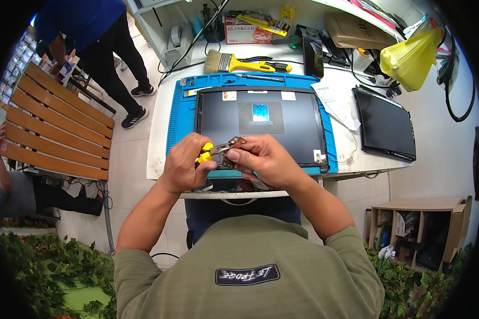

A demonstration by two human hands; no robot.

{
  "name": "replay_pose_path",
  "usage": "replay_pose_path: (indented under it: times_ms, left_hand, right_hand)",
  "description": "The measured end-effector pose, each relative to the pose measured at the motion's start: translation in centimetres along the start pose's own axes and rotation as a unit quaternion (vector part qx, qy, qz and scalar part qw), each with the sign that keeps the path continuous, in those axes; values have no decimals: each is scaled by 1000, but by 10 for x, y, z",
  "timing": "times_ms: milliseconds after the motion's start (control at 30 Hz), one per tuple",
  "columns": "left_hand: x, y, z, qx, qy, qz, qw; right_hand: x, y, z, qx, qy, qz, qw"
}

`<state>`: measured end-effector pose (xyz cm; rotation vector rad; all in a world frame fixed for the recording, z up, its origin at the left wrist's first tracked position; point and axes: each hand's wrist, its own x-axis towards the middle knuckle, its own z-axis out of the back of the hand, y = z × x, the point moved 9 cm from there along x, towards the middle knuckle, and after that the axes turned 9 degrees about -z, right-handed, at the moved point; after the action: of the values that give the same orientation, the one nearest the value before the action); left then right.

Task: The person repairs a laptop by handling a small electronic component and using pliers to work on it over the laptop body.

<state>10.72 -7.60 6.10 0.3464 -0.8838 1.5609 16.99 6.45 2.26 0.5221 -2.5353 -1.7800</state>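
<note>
My left hand [183,164] is closed around yellow-handled pliers [205,154], whose metal jaws point right. In the fingers of my right hand [266,159] is a small dark metal piece [236,142] that looks like a hinge. The jaws meet this piece, or nearly so; I cannot tell whether they clamp it. Both hands are held above the near edge of a dark laptop screen panel [223,114], which lies on a blue work mat [176,119]. Small stickers mark the panel's far edge and near right corner.
Beyond the mat lie a wide paintbrush [234,64] with a yellow handle and a phone [313,57]. A black laptop-like slab [384,123] rests at the right. A yellow bag [410,59] hangs above. Another person [98,42] stands at the far left, near a slatted wooden bench [58,127].
</note>
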Motion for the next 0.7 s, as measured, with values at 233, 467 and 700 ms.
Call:
replay_pose_path:
  times_ms: [233,467,700]
  left_hand:
    - [-6,5,-5,-22,-1,26,999]
    - [-5,16,3,-24,-13,23,999]
    - [-5,11,1,-12,10,-22,1000]
  right_hand:
    - [1,-6,0,24,-4,-5,1000]
    - [-1,-13,-3,171,29,-101,980]
    - [0,-23,-7,214,135,-133,958]
